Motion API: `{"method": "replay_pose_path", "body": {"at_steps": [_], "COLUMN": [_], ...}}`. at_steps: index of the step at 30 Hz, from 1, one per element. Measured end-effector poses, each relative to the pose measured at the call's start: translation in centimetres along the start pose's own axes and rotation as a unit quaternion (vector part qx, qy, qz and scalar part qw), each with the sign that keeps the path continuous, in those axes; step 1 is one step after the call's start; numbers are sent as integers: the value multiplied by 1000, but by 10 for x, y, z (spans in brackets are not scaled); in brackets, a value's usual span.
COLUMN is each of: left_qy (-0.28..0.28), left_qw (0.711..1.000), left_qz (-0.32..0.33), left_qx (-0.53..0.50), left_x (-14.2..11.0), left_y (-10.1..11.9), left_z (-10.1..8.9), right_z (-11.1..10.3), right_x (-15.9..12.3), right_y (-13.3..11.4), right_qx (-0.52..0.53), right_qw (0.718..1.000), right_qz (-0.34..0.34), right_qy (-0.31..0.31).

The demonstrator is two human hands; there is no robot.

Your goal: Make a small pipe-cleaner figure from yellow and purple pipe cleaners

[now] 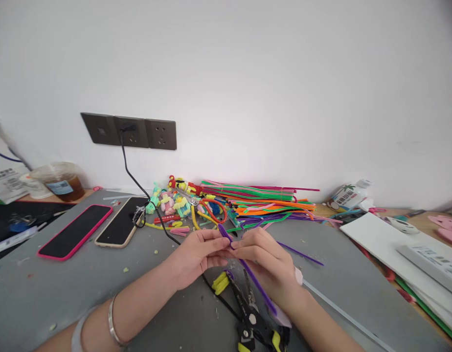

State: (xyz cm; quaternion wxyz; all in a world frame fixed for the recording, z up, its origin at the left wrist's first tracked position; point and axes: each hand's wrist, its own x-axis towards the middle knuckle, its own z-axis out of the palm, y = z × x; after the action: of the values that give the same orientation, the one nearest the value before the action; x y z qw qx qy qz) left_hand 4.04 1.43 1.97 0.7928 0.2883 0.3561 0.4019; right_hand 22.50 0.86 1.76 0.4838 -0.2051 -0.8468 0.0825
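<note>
A fuzzy purple pipe cleaner (258, 284) runs between my two hands, its upper end bent or doubled at the fingertips and its long tail slanting down to the right. My left hand (202, 255) pinches it near the top from the left. On the other side, my right hand (264, 256) closes its fingers on the same spot. Just below my hands lie black-and-yellow pliers (250, 318), jaws pointing up. Beside their tips rests a small yellow fuzzy piece (220, 282). Another purple pipe cleaner (301, 254) lies on the grey mat behind my right hand.
Bundles of coloured pipe cleaners (270, 208) lie along the wall, beside small fuzzy figures (167, 201) and scissors (187, 197). Two phones, one pink-edged (76, 232) and one beige-edged (121, 222), sit left. A black cable (156, 210) crosses the mat. White boxes (433, 264) are at right.
</note>
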Motion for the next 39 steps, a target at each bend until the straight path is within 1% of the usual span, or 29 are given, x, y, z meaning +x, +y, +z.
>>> {"method": "replay_pose_path", "body": {"at_steps": [4, 7, 14, 18, 23, 25, 27, 30, 33, 36, 39], "left_qy": [4, 2, 29, 29, 14, 4, 0, -3, -8, -39, -83], "left_qw": [1000, 999, 998, 998, 998, 997, 996, 989, 979, 972, 970], "left_qz": [25, 36, 54, 59, 68, 72, 80, 102, 121, 93, 50], "left_qx": [-5, -14, -8, 7, 9, 22, 47, 106, 165, 213, 224], "left_x": [-1, -2, 0, 0, -3, -3, -2, 0, 0, -2, -4], "left_y": [-2, -2, 0, 0, 1, 3, 4, 8, 12, 15, 14], "left_z": [1, 1, 1, 0, 1, 1, -1, -4, -7, -7, -7], "right_z": [-1, -3, -5, -5, -4, -4, -3, -3, -3, -3, -3], "right_x": [3, 5, 5, 3, 4, 6, 7, 9, 10, 8, 4], "right_y": [-3, -5, -1, 3, 4, 3, 3, 4, 6, 9, 12], "right_qx": [-61, -90, -54, -47, -48, -19, 34, 128, 192, 248, 306], "right_qw": [997, 994, 998, 997, 996, 995, 992, 977, 960, 939, 909], "right_qz": [-30, -37, 14, 59, 79, 96, 125, 171, 199, 235, 280], "right_qy": [-36, -41, -27, -6, 5, 9, 3, -25, -40, -31, -39]}}
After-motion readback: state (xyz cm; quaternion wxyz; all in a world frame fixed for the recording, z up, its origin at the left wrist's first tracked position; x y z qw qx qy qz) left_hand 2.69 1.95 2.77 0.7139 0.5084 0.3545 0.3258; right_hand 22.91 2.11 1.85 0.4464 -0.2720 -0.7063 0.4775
